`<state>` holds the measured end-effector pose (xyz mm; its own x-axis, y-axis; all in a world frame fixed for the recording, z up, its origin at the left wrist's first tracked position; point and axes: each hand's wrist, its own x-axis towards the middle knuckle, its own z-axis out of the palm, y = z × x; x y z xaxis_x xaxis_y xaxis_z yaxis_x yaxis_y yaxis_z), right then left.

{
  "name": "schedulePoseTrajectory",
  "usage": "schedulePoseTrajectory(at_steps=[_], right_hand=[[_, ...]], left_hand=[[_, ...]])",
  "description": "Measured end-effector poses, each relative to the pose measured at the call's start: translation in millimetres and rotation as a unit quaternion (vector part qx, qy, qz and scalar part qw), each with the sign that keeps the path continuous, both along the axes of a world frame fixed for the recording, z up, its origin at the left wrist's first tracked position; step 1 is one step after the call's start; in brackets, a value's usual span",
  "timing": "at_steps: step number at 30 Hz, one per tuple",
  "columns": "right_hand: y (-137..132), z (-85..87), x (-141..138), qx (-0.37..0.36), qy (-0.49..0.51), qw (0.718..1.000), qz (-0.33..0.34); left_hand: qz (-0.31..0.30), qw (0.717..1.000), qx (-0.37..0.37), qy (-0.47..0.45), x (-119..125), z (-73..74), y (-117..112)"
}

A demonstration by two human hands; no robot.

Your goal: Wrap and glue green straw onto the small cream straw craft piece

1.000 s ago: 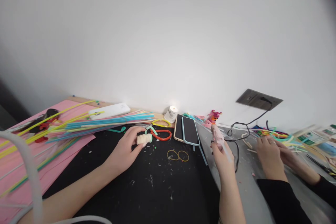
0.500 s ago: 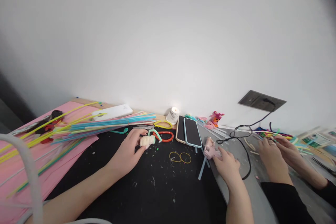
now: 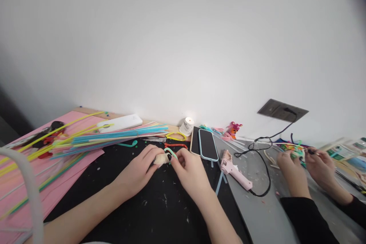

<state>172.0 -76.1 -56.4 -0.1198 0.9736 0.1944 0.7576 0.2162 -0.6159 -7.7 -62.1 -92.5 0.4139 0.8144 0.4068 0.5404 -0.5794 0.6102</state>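
Observation:
Between my hands is a small piece made of a cream, coiled fuzzy strip, which looks like pipe cleaner. A mint-green strip curves up beside it, and a small black spot shows at its right end. My left hand is closed round the left side of the cream coil. My right hand pinches at its right end, by the mint-green strip; its fingertips are partly hidden. A pink glue gun lies on the grey surface to the right, apart from my hands.
Two phones lie near the wall, beside a white paper cup. Yellow-handled scissors and red handles lie behind my hands. Pipe cleaners cover pink paper. A black cord reaches the socket. Another person's hands work at right.
My right hand has let go of the glue gun and moved left to the cream coil. The coil has turned in my left hand, showing the black spot.

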Motion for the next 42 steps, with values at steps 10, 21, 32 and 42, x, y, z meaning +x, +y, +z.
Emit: schedulePoseTrajectory(at_steps=[10,21,32,42], right_hand=[[-9,-12.5,9,0.068,-0.011,0.997,-0.04],[-11,-24.0,6,0.163,-0.006,0.986,-0.043],[-9,-25.8,8,0.161,-0.005,0.985,-0.061],[-12,-27.8,6,0.126,-0.004,0.992,-0.019]], left_hand=[[-0.062,0.997,0.045,0.022,-2,-6.7,2],[-0.037,0.994,0.097,0.017,0,-15.7,4],[-0.019,0.99,0.137,-0.008,-3,-20.8,8],[0.027,0.989,0.142,-0.036,-1,-20.2,8]])
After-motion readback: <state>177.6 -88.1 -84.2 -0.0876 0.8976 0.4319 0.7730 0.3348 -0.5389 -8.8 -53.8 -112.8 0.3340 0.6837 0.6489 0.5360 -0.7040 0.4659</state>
